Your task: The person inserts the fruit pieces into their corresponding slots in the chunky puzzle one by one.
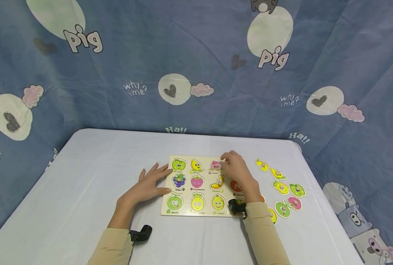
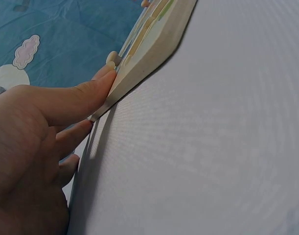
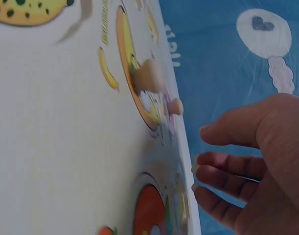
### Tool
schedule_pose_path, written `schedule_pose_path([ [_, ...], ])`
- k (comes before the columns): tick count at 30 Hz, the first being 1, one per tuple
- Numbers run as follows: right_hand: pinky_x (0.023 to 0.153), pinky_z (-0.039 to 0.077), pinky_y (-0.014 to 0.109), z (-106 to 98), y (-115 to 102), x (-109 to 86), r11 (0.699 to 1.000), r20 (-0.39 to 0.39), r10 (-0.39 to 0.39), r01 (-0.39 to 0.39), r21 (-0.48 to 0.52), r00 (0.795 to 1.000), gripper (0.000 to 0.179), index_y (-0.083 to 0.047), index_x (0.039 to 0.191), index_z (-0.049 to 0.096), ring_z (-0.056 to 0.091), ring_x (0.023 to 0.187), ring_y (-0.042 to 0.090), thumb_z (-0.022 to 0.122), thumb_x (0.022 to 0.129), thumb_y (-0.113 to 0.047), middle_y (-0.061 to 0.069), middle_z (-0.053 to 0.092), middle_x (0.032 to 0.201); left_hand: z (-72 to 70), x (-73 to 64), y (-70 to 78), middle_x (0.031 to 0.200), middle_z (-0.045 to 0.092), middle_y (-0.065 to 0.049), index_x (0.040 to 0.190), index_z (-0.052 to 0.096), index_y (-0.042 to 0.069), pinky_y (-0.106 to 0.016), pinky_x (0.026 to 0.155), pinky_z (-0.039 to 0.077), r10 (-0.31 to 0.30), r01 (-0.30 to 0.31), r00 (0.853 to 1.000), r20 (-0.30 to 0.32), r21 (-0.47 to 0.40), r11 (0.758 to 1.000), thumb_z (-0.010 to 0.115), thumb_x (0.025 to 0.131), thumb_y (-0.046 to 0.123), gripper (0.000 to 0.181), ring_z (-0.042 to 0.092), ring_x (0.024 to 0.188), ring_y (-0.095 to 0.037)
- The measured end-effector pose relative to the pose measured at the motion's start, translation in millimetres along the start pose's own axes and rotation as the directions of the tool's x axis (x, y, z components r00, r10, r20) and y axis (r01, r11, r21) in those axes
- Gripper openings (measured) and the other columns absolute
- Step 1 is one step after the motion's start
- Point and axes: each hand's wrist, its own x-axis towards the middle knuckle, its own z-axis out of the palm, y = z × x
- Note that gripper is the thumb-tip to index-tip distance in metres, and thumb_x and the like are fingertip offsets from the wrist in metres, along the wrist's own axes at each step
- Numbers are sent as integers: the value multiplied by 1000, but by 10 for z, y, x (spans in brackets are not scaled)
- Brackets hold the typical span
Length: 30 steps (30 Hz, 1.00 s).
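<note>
A wooden fruit puzzle board (image 1: 190,188) lies flat on the table. My left hand (image 1: 149,184) rests at its left edge, fingers spread and fairly straight, with thumb and fingertips touching the board. Over the upper right of the board is my right hand (image 1: 236,167), beside the peach picture (image 1: 215,165). In the right wrist view its thumb and fingers stand apart with nothing visible between them. A banana piece (image 3: 126,63) with a wooden knob sits in the board, as does a grape piece (image 1: 178,180). An orange piece (image 1: 236,186) shows near my right wrist.
Several loose fruit pieces lie right of the board, among them a yellow pear (image 1: 261,165), a pineapple (image 1: 281,188), a green apple (image 1: 297,190) and a pink piece (image 1: 294,203). My right sleeve (image 1: 264,232) partly covers some. A patterned blue cloth (image 1: 196,48) hangs behind the white table (image 1: 117,151).
</note>
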Motion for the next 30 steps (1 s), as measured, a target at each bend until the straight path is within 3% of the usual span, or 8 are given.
schedule_pose_path([
  [5,84,54,43,-66,67,-4,1000,-10,5,-6,-7,1000,26,-8,115,71,60,90,26,58,93,-11,10,63,101,3,2,1,164,30,-5,149,47,22,-69,119,-9,-1,1,1000,0,2,1000,77,81,41,77,7,156,-38],
  [11,78,53,42,-121,182,-15,1000,-29,-1,1,15,1000,25,-7,115,70,59,88,26,61,93,-14,10,62,99,-11,-2,6,164,30,-6,149,47,22,-69,119,-9,-3,3,1000,0,4,1000,77,81,42,78,6,156,-38],
  [30,85,54,46,-297,356,-56,993,-38,122,-121,15,992,29,-8,119,69,61,99,31,57,94,-12,14,63,110,-18,-6,1,164,30,-7,149,47,21,-70,119,-9,-1,1,1000,4,-4,1000,77,81,41,77,6,156,-39],
])
